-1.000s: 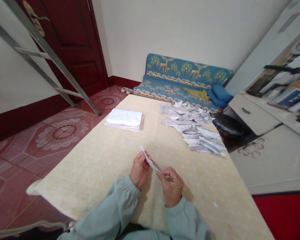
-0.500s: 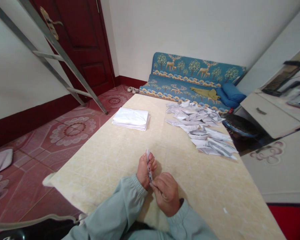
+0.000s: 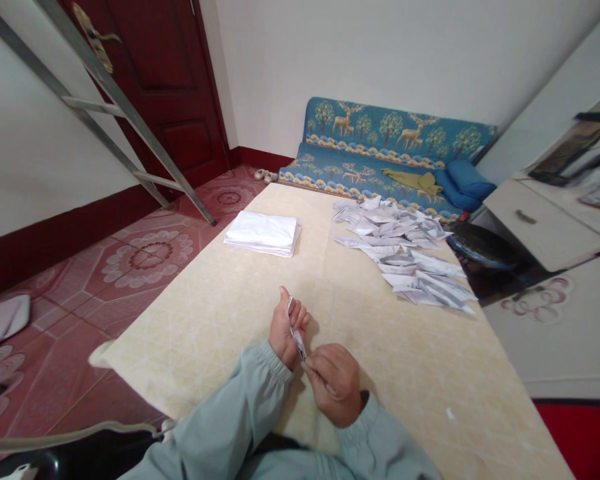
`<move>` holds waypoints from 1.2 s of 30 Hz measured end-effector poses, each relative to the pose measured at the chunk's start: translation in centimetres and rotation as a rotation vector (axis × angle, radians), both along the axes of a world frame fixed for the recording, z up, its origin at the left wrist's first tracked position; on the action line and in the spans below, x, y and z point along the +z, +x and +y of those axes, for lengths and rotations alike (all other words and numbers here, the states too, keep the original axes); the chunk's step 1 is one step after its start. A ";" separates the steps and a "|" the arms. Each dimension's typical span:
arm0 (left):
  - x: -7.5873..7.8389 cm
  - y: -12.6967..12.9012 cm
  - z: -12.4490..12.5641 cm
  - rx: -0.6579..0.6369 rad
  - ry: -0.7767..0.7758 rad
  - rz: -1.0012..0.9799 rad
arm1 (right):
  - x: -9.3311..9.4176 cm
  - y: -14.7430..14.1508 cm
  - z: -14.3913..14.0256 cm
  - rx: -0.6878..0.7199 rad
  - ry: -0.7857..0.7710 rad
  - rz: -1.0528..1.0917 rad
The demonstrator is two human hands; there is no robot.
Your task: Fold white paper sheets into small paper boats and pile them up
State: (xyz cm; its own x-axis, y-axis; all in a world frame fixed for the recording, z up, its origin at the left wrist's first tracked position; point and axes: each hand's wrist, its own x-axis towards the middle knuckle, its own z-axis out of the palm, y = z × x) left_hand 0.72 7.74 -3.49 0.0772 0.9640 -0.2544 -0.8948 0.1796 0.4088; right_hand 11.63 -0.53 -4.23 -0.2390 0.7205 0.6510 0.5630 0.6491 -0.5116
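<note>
A narrow strip of folded paper (image 3: 296,333) stands on edge between my hands, just above the near part of the table. My left hand (image 3: 283,335) is wrapped round it, with the thumb raised along its upper end. With its thumb and forefinger, my right hand (image 3: 334,381) pinches the paper's lower end. Farther up the table lies a neat stack of white paper sheets (image 3: 261,232). On the right side is a loose heap of folded paper pieces (image 3: 393,227), pointed and partly grey.
A cream patterned cloth covers the table (image 3: 220,307). Behind it stands a blue sofa (image 3: 375,133) with a deer print. A metal ladder (image 3: 125,110) leans at the left by a red door (image 3: 165,73). On the right are a white cabinet (image 3: 540,220) and a dark round stool (image 3: 483,245).
My left thumb has lifted away from the paper strip, and the strip now leans more to the left at its top. My right hand keeps its pinch.
</note>
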 end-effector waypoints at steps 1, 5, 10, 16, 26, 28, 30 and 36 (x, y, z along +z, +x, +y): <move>-0.1 -0.2 0.1 -0.006 0.017 -0.038 | 0.0 0.1 0.0 -0.006 -0.033 0.021; -0.2 -0.5 0.0 -0.114 0.065 -0.154 | 0.0 0.9 0.4 -0.200 -0.202 0.266; 0.2 0.0 -0.9 -0.310 0.096 0.080 | -0.2 1.2 1.1 -0.331 -0.218 0.428; 0.0 0.0 -1.2 -0.302 0.092 0.097 | 0.0 1.1 1.3 -0.302 -0.218 0.450; 0.1 0.3 -1.5 -0.352 0.226 0.317 | -1.1 1.9 1.8 -0.367 -0.485 0.614; 0.1 0.3 -1.6 -0.383 0.251 0.343 | -1.2 2.0 1.9 -0.412 -0.538 0.660; 0.1 0.3 -1.6 -0.401 0.246 0.334 | -1.1 2.0 2.0 -0.441 -0.569 0.694; -0.1 0.7 -1.5 -0.394 0.173 0.351 | -0.3 2.2 2.3 -0.386 -0.611 0.718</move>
